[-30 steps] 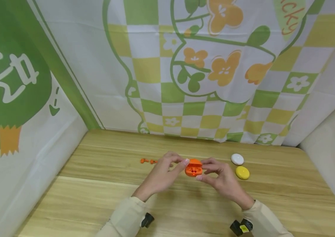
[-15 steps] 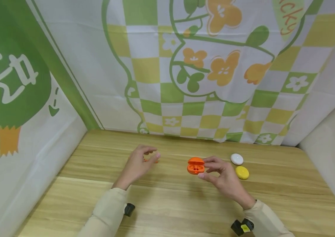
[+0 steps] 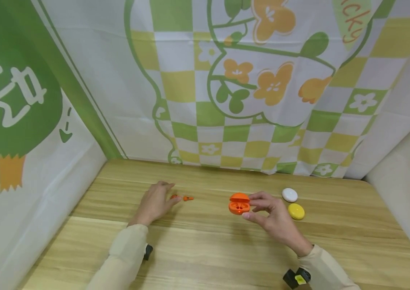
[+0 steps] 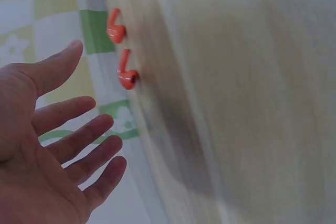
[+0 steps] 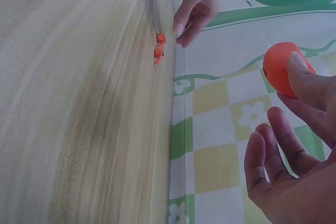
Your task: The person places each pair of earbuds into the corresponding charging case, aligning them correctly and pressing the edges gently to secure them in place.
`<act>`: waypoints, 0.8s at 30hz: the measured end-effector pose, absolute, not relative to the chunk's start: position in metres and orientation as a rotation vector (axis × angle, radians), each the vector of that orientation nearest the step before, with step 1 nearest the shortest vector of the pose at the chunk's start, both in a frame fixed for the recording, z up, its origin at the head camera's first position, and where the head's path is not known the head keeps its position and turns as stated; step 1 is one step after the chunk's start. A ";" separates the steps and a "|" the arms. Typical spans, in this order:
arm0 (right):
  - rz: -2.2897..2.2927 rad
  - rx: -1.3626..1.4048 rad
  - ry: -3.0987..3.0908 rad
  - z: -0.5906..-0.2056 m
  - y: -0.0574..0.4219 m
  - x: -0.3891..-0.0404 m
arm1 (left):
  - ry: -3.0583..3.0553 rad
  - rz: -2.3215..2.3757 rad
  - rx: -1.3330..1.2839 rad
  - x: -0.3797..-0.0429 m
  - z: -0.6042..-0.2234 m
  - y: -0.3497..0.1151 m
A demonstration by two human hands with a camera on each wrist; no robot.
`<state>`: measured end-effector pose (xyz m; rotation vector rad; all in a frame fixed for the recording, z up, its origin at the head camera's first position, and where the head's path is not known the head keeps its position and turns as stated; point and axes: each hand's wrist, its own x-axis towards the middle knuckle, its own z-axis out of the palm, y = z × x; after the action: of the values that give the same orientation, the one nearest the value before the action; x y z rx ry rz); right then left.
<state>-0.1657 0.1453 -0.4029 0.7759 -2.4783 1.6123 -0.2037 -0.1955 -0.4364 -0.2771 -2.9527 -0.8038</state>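
My right hand (image 3: pixel 276 220) pinches an orange earbud charging case (image 3: pixel 239 207) between thumb and fingers, holding it above the table. The case's lid is raised and its wells face me. In the right wrist view the round back of the case (image 5: pixel 278 66) shows beside the thumb. Two orange earbuds lie on the table to the left, one earbud (image 3: pixel 188 198) in plain sight and the other partly behind my left thumb. My left hand (image 3: pixel 152 204) hovers just beside them, holding nothing. From the left wrist, both earbuds (image 4: pixel 127 79) appear apart from its spread fingers (image 4: pixel 84 142).
A white round case (image 3: pixel 289 195) and a yellow round case (image 3: pixel 296 211) sit on the wooden table (image 3: pixel 205 249) to the right of my right hand. A patterned cloth (image 3: pixel 223 141) hangs along the table's back edge.
My left hand has let go of the orange case and moved left to the earbuds. The right hand keeps its hold on the case, almost in the same place.
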 end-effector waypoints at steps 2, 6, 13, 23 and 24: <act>1.618 0.777 -2.480 -0.403 0.145 -0.166 | -2.982 -0.755 -0.282 -0.206 -0.440 -0.197; 1.625 0.772 -2.495 -0.404 0.146 -0.166 | -3.033 -0.735 -0.281 -0.210 -0.444 -0.199; 1.627 0.777 -2.501 -0.405 0.146 -0.166 | -3.086 -0.720 -0.253 -0.215 -0.449 -0.201; 1.624 0.779 -2.519 -0.406 0.147 -0.166 | -3.092 -0.798 -0.136 -0.221 -0.454 -0.201; 1.623 0.781 -2.519 -0.406 0.147 -0.166 | -3.087 -0.802 -0.130 -0.222 -0.455 -0.200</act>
<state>-0.1659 0.1467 -0.4056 0.7812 -2.5189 1.6230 -0.2220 -0.2002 -0.4546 -0.1298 -3.0875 -0.8023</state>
